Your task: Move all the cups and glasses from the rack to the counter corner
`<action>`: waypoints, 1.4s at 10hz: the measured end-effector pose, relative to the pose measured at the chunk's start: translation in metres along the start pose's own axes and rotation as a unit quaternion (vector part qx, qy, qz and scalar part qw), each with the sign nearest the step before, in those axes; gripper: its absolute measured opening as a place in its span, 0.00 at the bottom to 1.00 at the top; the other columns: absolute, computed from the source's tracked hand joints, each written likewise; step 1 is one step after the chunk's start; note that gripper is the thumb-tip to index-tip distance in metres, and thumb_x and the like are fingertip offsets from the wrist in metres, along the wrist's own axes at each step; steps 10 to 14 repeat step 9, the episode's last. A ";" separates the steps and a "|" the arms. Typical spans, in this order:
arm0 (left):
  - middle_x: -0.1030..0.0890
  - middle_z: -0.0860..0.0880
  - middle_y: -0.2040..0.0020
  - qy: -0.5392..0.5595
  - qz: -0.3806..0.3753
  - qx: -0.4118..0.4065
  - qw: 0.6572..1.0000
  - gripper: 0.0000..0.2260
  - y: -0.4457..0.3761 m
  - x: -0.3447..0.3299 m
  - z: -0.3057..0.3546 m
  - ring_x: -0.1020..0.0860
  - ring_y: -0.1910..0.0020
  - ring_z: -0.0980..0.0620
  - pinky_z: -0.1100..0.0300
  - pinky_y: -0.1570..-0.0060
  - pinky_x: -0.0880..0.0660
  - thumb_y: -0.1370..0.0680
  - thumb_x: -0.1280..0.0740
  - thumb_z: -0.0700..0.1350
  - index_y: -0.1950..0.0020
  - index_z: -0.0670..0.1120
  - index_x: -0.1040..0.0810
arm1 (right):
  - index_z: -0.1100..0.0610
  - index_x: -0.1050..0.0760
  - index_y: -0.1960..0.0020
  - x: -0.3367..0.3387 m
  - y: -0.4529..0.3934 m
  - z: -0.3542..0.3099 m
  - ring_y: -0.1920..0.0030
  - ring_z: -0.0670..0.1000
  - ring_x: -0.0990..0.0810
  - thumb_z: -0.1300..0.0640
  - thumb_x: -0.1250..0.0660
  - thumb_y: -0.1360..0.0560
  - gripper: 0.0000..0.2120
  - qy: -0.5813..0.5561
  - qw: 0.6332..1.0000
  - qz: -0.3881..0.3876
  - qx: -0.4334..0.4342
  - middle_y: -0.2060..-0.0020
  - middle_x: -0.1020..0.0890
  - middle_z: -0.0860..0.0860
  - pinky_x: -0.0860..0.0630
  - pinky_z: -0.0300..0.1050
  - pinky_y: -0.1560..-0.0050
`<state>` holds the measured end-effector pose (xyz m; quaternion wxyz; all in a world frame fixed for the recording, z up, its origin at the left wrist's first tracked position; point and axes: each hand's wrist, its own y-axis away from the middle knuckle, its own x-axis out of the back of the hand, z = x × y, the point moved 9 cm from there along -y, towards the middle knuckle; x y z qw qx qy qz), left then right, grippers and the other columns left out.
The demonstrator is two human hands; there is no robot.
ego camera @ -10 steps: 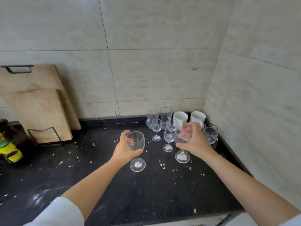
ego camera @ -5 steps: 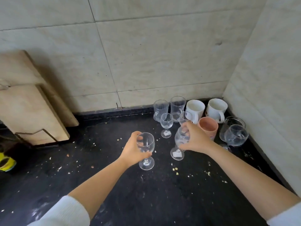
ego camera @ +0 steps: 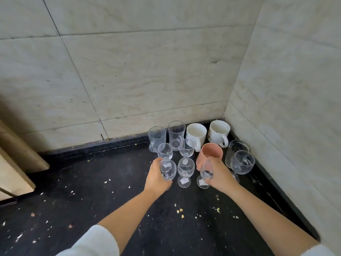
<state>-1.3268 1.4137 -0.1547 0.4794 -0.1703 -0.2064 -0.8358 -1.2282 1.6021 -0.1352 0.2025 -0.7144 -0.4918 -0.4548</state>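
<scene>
My left hand [ego camera: 156, 177] grips a clear wine glass [ego camera: 168, 169] by the bowl, at the left front of the group in the counter corner. My right hand [ego camera: 218, 175] holds another wine glass [ego camera: 206, 171] whose foot rests on the black counter [ego camera: 110, 209]. Between them stands a third wine glass [ego camera: 185, 169]. Behind are two smaller stemmed glasses [ego camera: 186, 148], two glass mugs [ego camera: 176, 134], two white mugs [ego camera: 219, 131], a pink cup [ego camera: 212, 153] and a round glass [ego camera: 242, 162] by the right wall.
Tiled walls meet at the corner behind the cups. Wooden cutting boards [ego camera: 16, 163] lean against the back wall at far left. Crumbs are scattered over the counter. The rack is out of view.
Both hands have carried their wine glasses forward and right into the corner group. The view has tilted down and closer, bringing the pink cup and right-hand glasses into sight.
</scene>
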 end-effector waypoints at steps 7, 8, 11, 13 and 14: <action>0.44 0.47 0.23 -0.347 -0.054 -0.158 0.923 0.25 -0.005 -0.011 0.040 0.49 0.23 0.50 0.59 0.26 0.52 0.19 0.47 0.52 0.25 0.43 0.45 | 0.61 0.28 0.40 0.065 0.004 -0.037 0.40 0.57 0.25 0.60 0.31 0.33 0.22 -0.037 0.998 0.053 -0.008 0.43 0.23 0.57 0.29 0.43 0.48; 0.49 0.45 0.22 -0.421 -0.083 -0.159 0.889 0.24 -0.006 -0.025 0.041 0.54 0.23 0.48 0.56 0.25 0.56 0.18 0.54 0.50 0.24 0.42 0.49 | 0.60 0.23 0.49 0.158 0.034 -0.075 0.49 0.51 0.24 0.64 0.32 0.30 0.10 -0.190 0.958 0.213 0.041 0.47 0.20 0.58 0.31 0.39 0.52; 0.50 0.45 0.22 -0.450 -0.076 -0.156 0.876 0.24 -0.006 -0.027 0.038 0.54 0.23 0.48 0.55 0.24 0.56 0.18 0.56 0.49 0.24 0.41 0.50 | 0.44 0.20 0.62 0.259 0.093 -0.117 0.54 0.39 0.22 0.58 0.29 0.33 0.08 -0.388 0.846 0.297 0.214 0.56 0.15 0.42 0.27 0.29 0.51; 0.50 0.45 0.22 -0.450 -0.076 -0.156 0.876 0.24 -0.006 -0.027 0.038 0.54 0.23 0.48 0.55 0.24 0.56 0.18 0.56 0.49 0.24 0.41 0.50 | 0.44 0.20 0.62 0.259 0.093 -0.117 0.54 0.39 0.22 0.58 0.29 0.33 0.08 -0.388 0.846 0.297 0.214 0.56 0.15 0.42 0.27 0.29 0.51; 0.50 0.45 0.22 -0.450 -0.076 -0.156 0.876 0.24 -0.006 -0.027 0.038 0.54 0.23 0.48 0.55 0.24 0.56 0.18 0.56 0.49 0.24 0.41 0.50 | 0.44 0.20 0.62 0.259 0.093 -0.117 0.54 0.39 0.22 0.58 0.29 0.33 0.08 -0.388 0.846 0.297 0.214 0.56 0.15 0.42 0.27 0.29 0.51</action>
